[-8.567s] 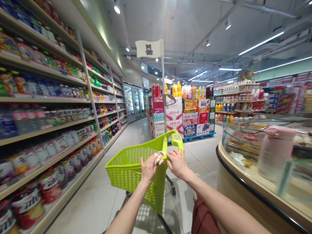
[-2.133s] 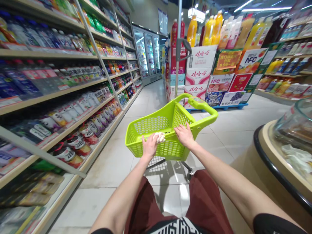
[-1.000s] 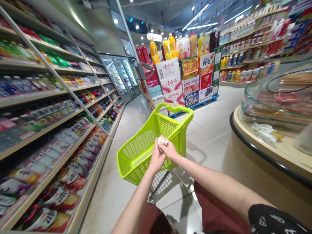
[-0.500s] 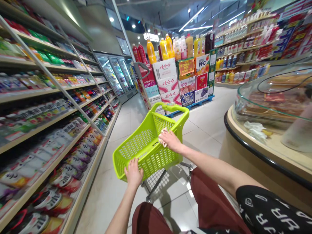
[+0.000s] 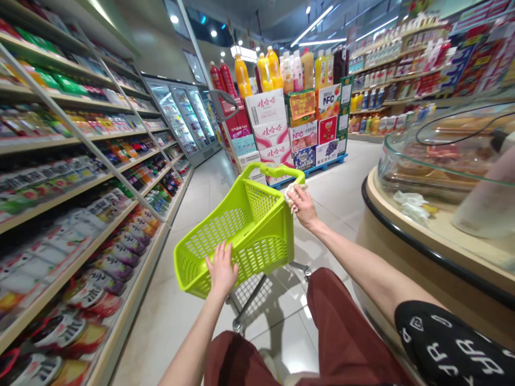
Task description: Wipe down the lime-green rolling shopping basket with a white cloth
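Observation:
A lime-green plastic shopping cart [image 5: 257, 254] with perforated basket walls and metal legs stands before me, tilted in my view. Its basket holds nothing that I can see. My left hand [image 5: 222, 271] grips the near side rim, fingers reaching over the edge and thumb apart on the outer side. In my right hand [image 5: 304, 206] is a crumpled whitish cloth [image 5: 290, 197], pressed against the cart's corner just below the handle [image 5: 277, 170]. Part of the cloth is hidden under the fingers.
Shelves of bottled drinks [image 5: 100, 262] run along the left. Stacked drink cartons [image 5: 267, 131] topped with bottles stand behind the cart on a blue pallet [image 5: 328, 165]. A curved counter [image 5: 374, 214] with glass is close on the right. Glass-door fridges [image 5: 185, 118] are farther back.
My right hand has moved with the cloth from the near side rim, up and right to the corner by the handle. My left hand stays on the rim.

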Available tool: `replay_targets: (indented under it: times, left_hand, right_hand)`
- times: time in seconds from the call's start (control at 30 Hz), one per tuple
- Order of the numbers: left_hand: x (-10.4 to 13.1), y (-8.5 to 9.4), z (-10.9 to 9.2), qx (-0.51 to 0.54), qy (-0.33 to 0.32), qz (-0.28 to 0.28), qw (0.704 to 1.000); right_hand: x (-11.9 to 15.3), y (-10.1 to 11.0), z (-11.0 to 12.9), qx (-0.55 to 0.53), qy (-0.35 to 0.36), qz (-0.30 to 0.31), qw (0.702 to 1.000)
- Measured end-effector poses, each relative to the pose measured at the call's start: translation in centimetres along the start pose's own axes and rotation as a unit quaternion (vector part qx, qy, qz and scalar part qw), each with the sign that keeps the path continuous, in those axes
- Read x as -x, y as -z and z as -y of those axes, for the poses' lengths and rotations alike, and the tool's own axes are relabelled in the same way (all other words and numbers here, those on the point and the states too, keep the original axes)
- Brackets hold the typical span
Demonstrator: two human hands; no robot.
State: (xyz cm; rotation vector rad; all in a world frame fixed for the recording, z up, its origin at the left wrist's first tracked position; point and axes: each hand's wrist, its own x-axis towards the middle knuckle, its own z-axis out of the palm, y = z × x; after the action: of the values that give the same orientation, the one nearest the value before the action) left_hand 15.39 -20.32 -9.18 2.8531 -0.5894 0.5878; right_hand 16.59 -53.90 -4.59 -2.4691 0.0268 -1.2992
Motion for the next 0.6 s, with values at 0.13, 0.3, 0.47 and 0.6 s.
replay_targets:
  times: [0.13, 0.3, 0.47, 0.6]
  left_hand:
    - [-0.2, -1.3, -1.4, 0.026, 0.007, -0.014, 1.000]
    - [0.1, -2.0, -0.9, 0.015, -0.009, -0.029, 0.999]
    - [-0.1, -1.9, -0.6, 0.014, -0.006, -0.028, 0.999]
    - [-0.1, -1.9, -0.5, 0.019, -0.001, -0.027, 0.999]
  right_hand:
    - [6.7, -3.2, 0.6, -0.042, -0.060, 0.017, 0.997]
    - [14.0, -5.6, 1.2, -0.083, -0.062, 0.117, 0.988]
    - [9.1, -3.7, 2.1, -0.102, -0.102, -0.012, 0.989]
    - [3.1, -2.4, 2.7, -0.054, -0.059, -0.024, 0.997]
